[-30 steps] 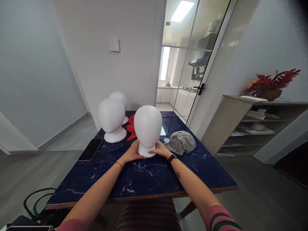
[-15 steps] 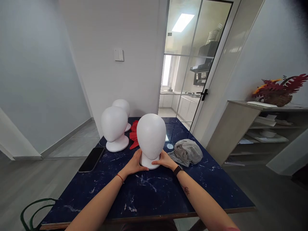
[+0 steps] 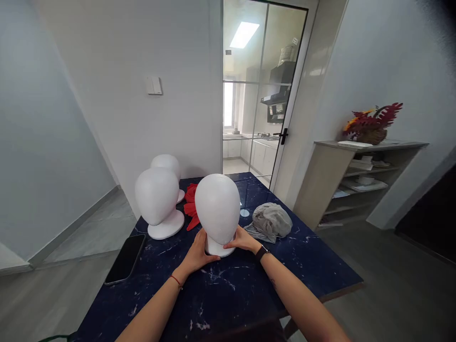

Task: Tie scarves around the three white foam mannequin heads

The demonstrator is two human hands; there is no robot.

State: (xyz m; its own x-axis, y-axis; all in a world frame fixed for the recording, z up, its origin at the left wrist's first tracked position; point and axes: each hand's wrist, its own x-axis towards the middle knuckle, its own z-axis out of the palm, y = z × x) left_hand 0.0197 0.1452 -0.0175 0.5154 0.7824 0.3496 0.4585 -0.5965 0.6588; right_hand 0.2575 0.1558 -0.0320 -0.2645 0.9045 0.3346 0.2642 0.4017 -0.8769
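A white foam mannequin head [image 3: 218, 206] stands upright on the dark blue marbled table [image 3: 228, 294]. My left hand [image 3: 198, 254] grips the left side of its base, thumb across the front. On the other side, my right hand [image 3: 242, 239] curls around the neck and base, its thumb also in front; some of its fingers are hidden behind. Right of that hand lies a crumpled grey cloth [image 3: 272, 222]. Red fabric [image 3: 191, 206] is partly hidden behind the head. To the left are a second foam head [image 3: 156, 197] and, behind it, a third foam head [image 3: 166, 164].
A black phone [image 3: 125, 259] lies near the table's left edge. Beyond the table is a glass-paned door [image 3: 260, 95] with a black handle. A shelf unit [image 3: 320, 185] holding papers stands at the right, with a flower basket [image 3: 372, 135] on top.
The camera view has turned to the right, so the room appears shifted left. Both hands keep their hold on the foam head, which stays at about the same spot on the table.
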